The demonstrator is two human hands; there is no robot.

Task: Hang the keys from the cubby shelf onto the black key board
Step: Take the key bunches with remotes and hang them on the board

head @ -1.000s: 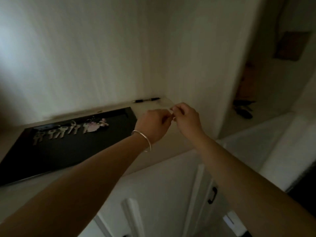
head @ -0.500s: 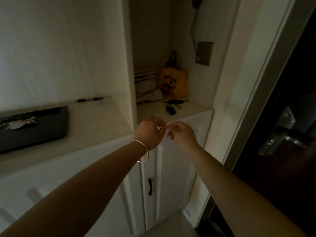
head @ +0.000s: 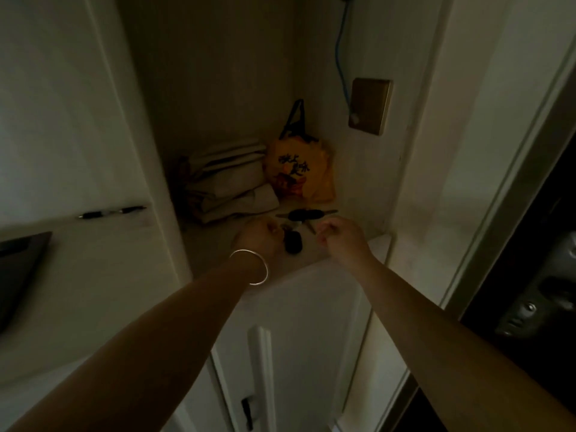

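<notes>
Now both hands reach into the dim cubby shelf (head: pixel 378 241), over its pale floor. The left hand (head: pixel 257 236), with a silver bangle (head: pixel 251 269) on the wrist, has its fingers curled in loosely just left of a dark key fob (head: pixel 293 243); whether it pinches anything I cannot tell in this light. The right hand (head: pixel 341 235) sits just right of the fob with its fingers curled too, thumb and fingertips close together near a thin key blade (head: pixel 311 228); a grip on it cannot be made out. Behind the hands a second bunch of keys (head: pixel 307 214) with a black head lies flat on the shelf. Further back stand a folded pale cloth stack (head: pixel 230 182) and, just beside it to the right, an orange bag (head: pixel 299 169) with a dark handle. On the cubby's right wall hangs a small plate (head: pixel 369 106) with a blue cable (head: pixel 339 57) running up from it. Off to the left, on a higher counter, a pen (head: pixel 110 212) lies near the wall, and one corner of the black key board (head: pixel 21 269) shows at the picture's left edge, well apart from the keys
</notes>
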